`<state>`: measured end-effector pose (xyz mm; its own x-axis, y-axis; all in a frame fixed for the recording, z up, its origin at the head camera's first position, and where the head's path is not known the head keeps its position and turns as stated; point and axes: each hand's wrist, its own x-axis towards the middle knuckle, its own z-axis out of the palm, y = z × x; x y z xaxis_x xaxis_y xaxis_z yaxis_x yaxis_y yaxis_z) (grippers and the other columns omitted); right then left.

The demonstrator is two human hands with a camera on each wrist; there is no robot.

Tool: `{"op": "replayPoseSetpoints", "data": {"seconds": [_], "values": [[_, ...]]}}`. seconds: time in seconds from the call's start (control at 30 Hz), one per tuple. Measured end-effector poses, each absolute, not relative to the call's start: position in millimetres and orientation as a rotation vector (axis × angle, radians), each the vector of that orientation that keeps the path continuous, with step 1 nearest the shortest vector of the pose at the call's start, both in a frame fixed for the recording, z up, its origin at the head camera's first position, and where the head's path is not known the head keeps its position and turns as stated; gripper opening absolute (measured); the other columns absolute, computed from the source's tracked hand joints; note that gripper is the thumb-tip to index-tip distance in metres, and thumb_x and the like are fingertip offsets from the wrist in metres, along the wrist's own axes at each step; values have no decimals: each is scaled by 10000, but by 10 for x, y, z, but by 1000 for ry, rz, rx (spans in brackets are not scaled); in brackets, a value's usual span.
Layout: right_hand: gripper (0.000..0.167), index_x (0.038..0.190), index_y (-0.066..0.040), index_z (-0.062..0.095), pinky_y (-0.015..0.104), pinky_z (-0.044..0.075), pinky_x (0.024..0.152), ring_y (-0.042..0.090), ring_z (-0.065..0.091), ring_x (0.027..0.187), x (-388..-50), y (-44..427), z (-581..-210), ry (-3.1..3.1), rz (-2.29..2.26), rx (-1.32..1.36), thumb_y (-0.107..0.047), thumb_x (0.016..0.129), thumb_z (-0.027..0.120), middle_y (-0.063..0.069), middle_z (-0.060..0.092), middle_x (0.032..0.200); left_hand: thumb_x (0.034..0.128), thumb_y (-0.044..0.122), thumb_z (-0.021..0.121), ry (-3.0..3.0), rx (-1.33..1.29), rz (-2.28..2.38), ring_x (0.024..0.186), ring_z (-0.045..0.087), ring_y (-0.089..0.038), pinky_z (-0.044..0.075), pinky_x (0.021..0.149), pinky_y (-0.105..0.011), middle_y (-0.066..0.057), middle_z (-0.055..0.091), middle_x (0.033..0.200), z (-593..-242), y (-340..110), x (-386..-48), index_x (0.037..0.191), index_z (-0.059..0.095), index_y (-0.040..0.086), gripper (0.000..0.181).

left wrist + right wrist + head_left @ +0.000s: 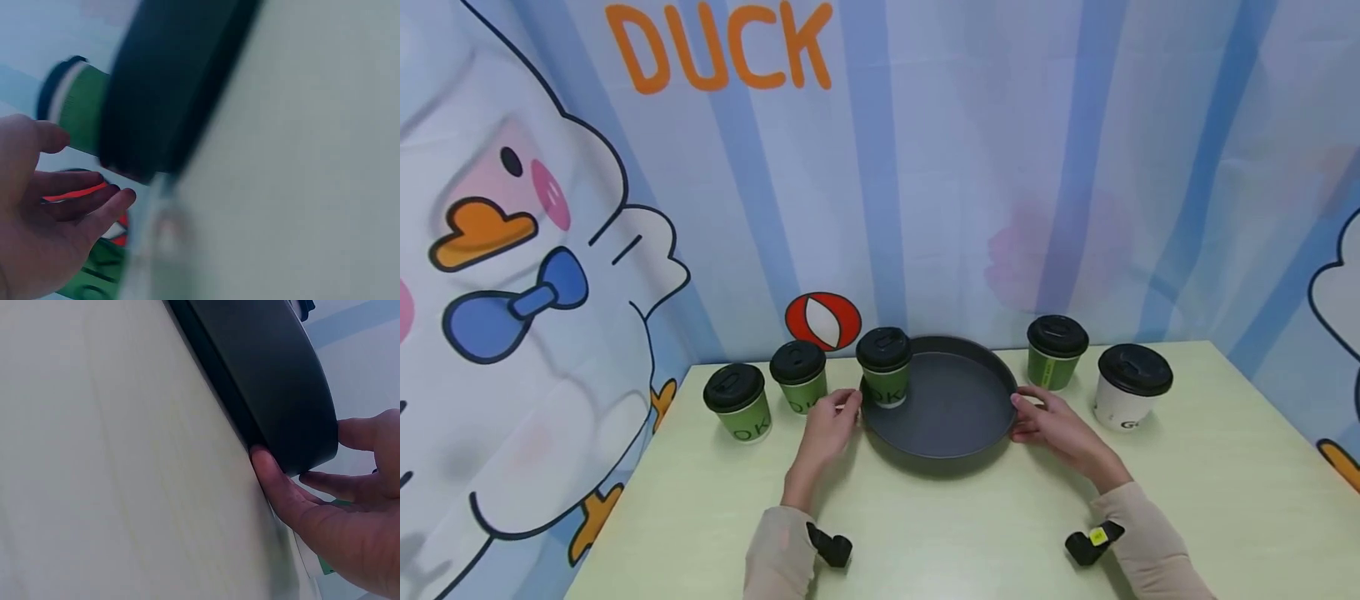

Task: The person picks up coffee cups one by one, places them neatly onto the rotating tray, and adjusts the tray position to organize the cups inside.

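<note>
A round dark pan [955, 408] holds a green cup with a black lid [886, 375], which stands inside at the left edge. Beside the pan's left rim is my left hand [831, 429]; in the left wrist view its fingers [100, 215] are spread and relaxed, with a gap to the pan [162, 81], and the thumb is by the green cup [84, 109]. My right hand [1060, 429] grips the pan's right side. The right wrist view has that hand [344, 506] with one digit under the pan's bottom edge and another on its rim [275, 381].
Two green cups with black lids [743, 408] [801, 383] stand left of the pan. Behind my right hand are a green cup [1054, 358] and a white cup with a black lid [1127, 396]. A printed curtain [955, 167] hangs behind the pale table [940, 533].
</note>
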<state>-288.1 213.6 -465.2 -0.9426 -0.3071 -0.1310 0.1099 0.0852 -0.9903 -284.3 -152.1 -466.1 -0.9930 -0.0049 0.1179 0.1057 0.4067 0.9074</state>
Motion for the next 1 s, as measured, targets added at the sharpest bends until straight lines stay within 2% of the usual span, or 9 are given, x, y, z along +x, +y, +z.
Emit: {"op": "replayPoseSetpoints", "data": {"seconds": [0.1, 0.23, 0.4, 0.57, 0.77, 1.0], "values": [[674, 1584, 105, 144, 339, 598, 861, 161, 672, 888, -2889, 2133, -4646, 2066, -1926, -198, -270, 1125, 466, 206, 601, 1145, 1081, 299, 544, -2576, -212, -1357, 1124, 669, -304, 567, 953, -458, -139, 697, 1233, -4416, -1571, -2796, 1326, 673, 13, 398], [680, 1587, 95, 147, 347, 599, 874, 162, 676, 904, -2906, 2129, -4649, 2060, -1931, -207, -279, 1123, 474, 212, 592, 1168, 1057, 267, 585, -2573, -308, -1031, 1213, 593, -370, 513, 1027, -523, -178, 642, 1311, -4082, -1644, -2776, 1310, 679, 7, 375], [670, 1585, 95, 151, 346, 600, 873, 167, 680, 910, -2903, 2145, -4666, 2060, -1930, -200, -276, 1125, 468, 218, 594, 1173, 1024, 320, 629, -2681, -319, -512, 1294, 469, -435, 455, 1078, -560, -224, 569, 1383, -3833, -1775, -2923, 1344, 644, 15, 442], [665, 1581, 103, 157, 346, 602, 873, 163, 676, 895, -2883, 2150, -4678, 2052, -1935, -192, -260, 1122, 474, 197, 600, 1144, 1006, 433, 641, -2857, -285, -133, 1318, 436, -496, 413, 1097, -608, -265, 485, 1455, -3819, -1959, -3146, 1452, 553, 40, 601], [663, 1580, 102, 161, 344, 604, 866, 160, 668, 883, -2873, 2146, -4675, 2058, -1941, -181, -256, 1121, 478, 203, 595, 1145, 984, 546, 637, -3056, -275, -35, 1318, 441, -503, 407, 1090, -634, -268, 397, 1535, -3857, -2052, -3318, 1558, 448, 90, 758], [662, 1580, 96, 171, 340, 603, 862, 174, 665, 895, -2882, 2144, -4661, 2067, -1939, -174, -266, 1120, 481, 180, 594, 1138, 990, 501, 653, -3076, -317, -22, 1278, 481, -506, 440, 1044, -650, -274, 452, 1476, -3902, -2009, -3415, 1532, 475, 74, 713]]}}
